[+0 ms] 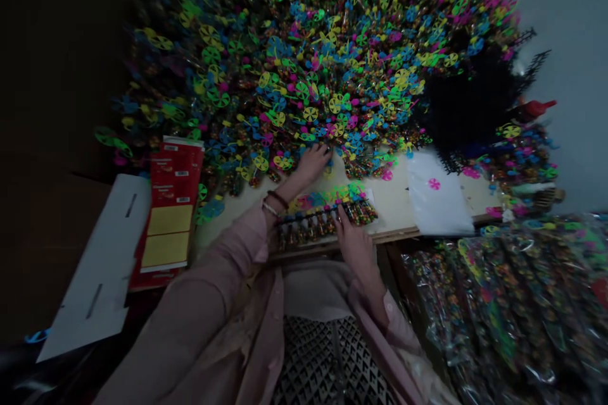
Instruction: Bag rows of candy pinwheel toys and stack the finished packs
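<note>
two hands, left, right, fingers together on pinwheel tubes, red carton print unreadable

wall: pale grey | workbench: cream top, wooden edge | light: dim

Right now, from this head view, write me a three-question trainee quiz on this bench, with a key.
1. Multiple choice: what is the right hand on? A. the row of clear filled tubes B. the white plastic sheet C. the red printed card
2. True or false: the bracelets are on the left wrist.
3. Fill in the word: the left hand touches the heap of tubes topped with ____.

Key: 1 A; 2 true; 3 pinwheels.
</note>
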Motion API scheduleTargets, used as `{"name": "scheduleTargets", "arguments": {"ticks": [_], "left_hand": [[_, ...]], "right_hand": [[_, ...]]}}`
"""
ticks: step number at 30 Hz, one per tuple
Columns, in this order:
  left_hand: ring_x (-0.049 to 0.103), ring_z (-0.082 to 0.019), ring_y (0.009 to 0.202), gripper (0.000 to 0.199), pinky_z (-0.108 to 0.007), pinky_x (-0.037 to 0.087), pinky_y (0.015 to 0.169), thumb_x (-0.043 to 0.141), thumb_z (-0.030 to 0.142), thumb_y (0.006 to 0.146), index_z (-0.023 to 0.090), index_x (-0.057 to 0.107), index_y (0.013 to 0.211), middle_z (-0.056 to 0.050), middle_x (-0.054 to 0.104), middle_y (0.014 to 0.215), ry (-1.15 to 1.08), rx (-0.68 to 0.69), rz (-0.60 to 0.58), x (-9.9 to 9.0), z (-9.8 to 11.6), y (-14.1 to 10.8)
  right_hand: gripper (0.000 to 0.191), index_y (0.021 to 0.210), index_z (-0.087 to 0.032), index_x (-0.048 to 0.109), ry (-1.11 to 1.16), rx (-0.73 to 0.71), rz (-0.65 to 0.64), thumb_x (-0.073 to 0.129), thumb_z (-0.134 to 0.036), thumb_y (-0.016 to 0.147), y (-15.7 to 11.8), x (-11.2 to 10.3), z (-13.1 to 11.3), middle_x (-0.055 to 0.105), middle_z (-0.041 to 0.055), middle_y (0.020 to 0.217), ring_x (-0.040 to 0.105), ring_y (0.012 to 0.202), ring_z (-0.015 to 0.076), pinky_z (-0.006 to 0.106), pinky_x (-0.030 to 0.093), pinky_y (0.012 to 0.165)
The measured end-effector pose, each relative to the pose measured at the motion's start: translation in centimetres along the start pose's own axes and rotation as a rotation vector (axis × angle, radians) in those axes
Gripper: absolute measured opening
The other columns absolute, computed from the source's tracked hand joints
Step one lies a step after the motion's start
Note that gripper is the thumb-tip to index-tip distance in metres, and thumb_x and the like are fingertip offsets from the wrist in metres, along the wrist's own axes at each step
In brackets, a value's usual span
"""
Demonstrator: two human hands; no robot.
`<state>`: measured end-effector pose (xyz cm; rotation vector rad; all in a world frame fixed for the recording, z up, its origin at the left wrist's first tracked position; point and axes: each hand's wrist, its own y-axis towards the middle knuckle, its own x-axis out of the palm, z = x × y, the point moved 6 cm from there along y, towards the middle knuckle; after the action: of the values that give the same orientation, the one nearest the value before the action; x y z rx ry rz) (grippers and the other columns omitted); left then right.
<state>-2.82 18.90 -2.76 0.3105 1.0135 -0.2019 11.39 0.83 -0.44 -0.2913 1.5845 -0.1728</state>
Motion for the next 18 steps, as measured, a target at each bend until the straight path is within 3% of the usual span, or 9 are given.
{"name": "scheduleTargets", "arguments": {"ticks": [4, 8, 11, 13, 18], "left_hand": [[0.045, -0.029, 0.112, 0.046, -0.044, 0.037, 0.091, 0.036, -0.003, 0.081, 0.014, 0.054, 0.120, -0.018, 0.057, 0.113, 0.123, 0.128, -0.096, 1.1, -1.3, 2.2], [0.048, -0.027, 0.112, 0.041, -0.042, 0.035, 0.097, 0.035, 0.002, 0.085, 0.012, 0.050, 0.122, -0.017, 0.057, 0.116, 0.191, 0.225, -0.192, 1.2, -1.4, 0.1], [0.047, -0.025, 0.115, 0.040, -0.041, 0.033, 0.100, 0.033, 0.005, 0.087, 0.014, 0.049, 0.123, -0.016, 0.055, 0.121, 0.152, 0.280, -0.276, 1.1, -1.5, -2.8], [0.046, -0.025, 0.116, 0.043, -0.038, 0.034, 0.099, 0.032, 0.004, 0.087, 0.014, 0.048, 0.125, -0.016, 0.053, 0.124, 0.131, 0.300, -0.328, 1.1, -2.0, -4.5], [0.044, -0.026, 0.120, 0.042, -0.037, 0.034, 0.098, 0.037, 0.002, 0.084, 0.017, 0.053, 0.120, -0.014, 0.052, 0.129, 0.070, 0.260, -0.320, 0.7, -3.8, -5.0]], "right_hand": [[0.045, 0.140, -0.032, 0.042, 0.021, -0.184, 0.164, 0.033, -0.022, 0.097, 3.6, -3.7, 1.1, 0.065, 0.0072, 0.105, 0.062, 0.090, 0.0181, 0.027, 0.048, 0.075], [0.045, 0.129, -0.028, 0.055, -0.109, -0.435, 0.255, 0.038, -0.010, 0.091, 11.9, -6.5, -0.8, 0.053, 0.0103, 0.128, 0.047, 0.114, 0.0256, 0.034, 0.046, 0.082], [0.041, 0.124, -0.024, 0.059, -0.174, -0.697, 0.202, 0.040, -0.008, 0.091, 17.2, -6.2, -3.7, 0.043, 0.0099, 0.142, 0.040, 0.122, 0.0274, 0.044, 0.039, 0.094], [0.036, 0.118, -0.019, 0.062, -0.182, -0.840, 0.150, 0.042, -0.008, 0.091, 19.2, -5.3, -5.2, 0.040, 0.0095, 0.145, 0.037, 0.125, 0.0272, 0.047, 0.033, 0.100], [0.028, 0.107, -0.012, 0.065, -0.168, -0.936, 0.115, 0.043, -0.007, 0.091, 20.8, -4.2, -6.0, 0.045, 0.0110, 0.141, 0.033, 0.130, 0.0251, 0.047, 0.024, 0.107]]}}
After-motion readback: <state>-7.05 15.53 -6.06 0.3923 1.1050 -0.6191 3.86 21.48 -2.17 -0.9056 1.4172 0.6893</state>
